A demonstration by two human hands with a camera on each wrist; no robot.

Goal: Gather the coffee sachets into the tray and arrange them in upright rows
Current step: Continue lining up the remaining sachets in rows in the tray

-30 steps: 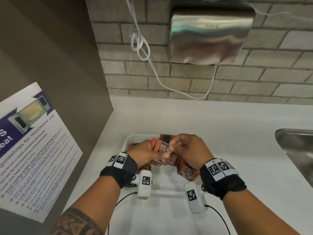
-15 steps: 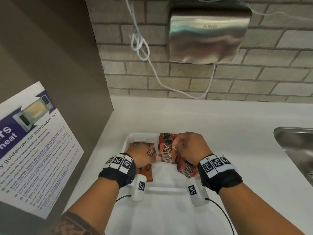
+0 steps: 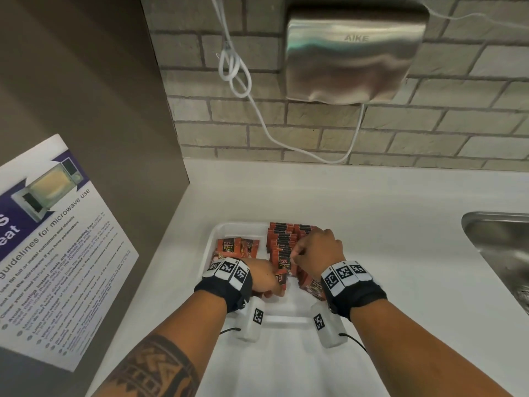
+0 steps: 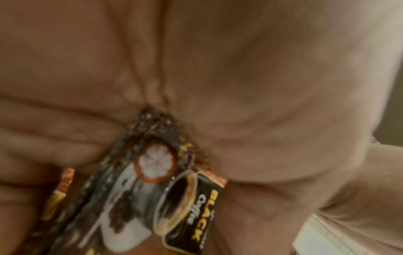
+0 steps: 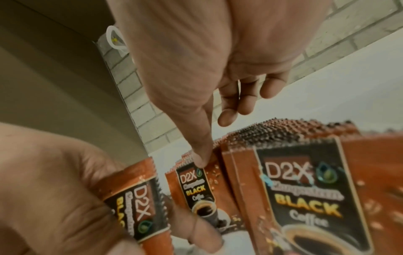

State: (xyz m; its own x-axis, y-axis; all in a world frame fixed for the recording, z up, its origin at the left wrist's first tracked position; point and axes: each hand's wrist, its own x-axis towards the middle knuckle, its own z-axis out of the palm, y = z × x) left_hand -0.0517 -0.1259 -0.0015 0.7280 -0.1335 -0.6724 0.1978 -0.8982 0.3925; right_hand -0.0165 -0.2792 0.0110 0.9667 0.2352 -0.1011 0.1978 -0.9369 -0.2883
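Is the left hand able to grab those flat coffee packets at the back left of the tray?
Probably not right away: the left hand already grips a sachet. The flat sachets lie just ahead, uncovered.

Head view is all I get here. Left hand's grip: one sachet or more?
Observer: More than one. The left wrist view shows the left hand pinching the held sachets stacked together. There are at least two, but the exact count is unclear.
Operator: Right hand gripping anything?
Observer: No. In the right wrist view one fingertip of the right hand rests on the top edge of the front sachet of an upright row. Its other fingers hang loosely curled and hold nothing.
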